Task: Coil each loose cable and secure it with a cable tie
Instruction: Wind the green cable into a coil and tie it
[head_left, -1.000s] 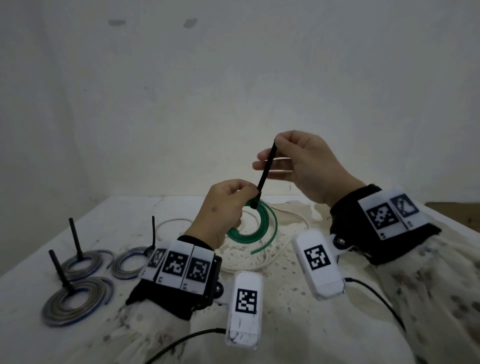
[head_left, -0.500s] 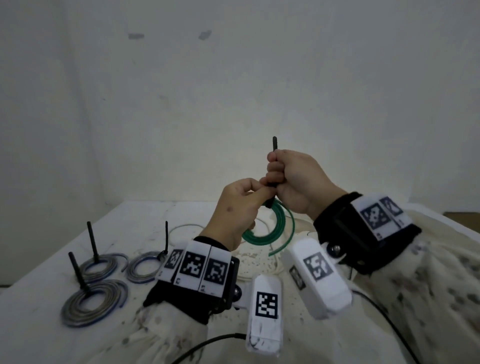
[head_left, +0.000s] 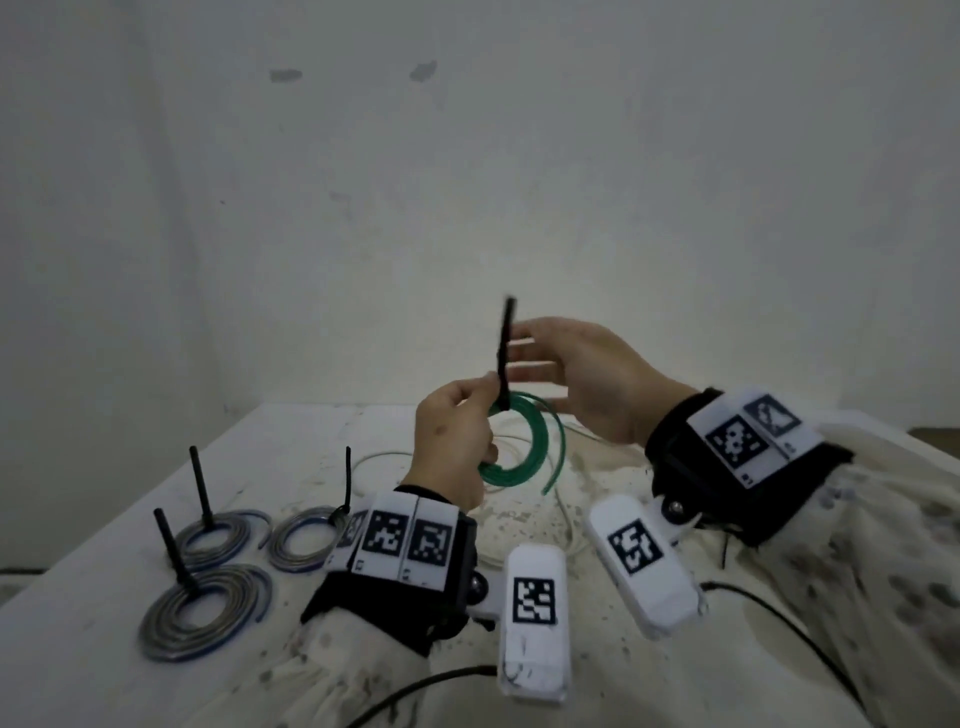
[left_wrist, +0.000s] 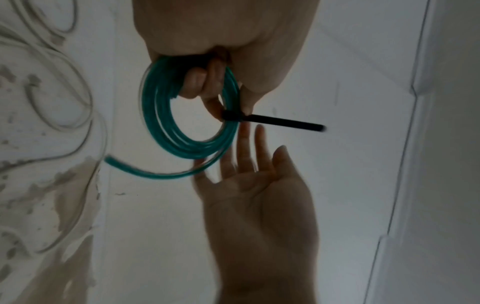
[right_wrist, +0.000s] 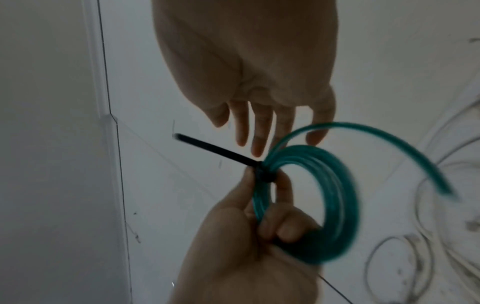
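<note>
Left hand (head_left: 452, 441) pinches green coil (head_left: 524, 447) at tie (head_left: 505, 353), held above table centre. Tie tail points up, toward far wall. Right hand (head_left: 582, 384) nearer tail, just right, fingers straight, spread, holding nothing.

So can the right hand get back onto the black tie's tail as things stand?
Probably yes. The right hand is open just beside the cable tie, whose tail sticks up free above the green coil that the left hand holds.
</note>
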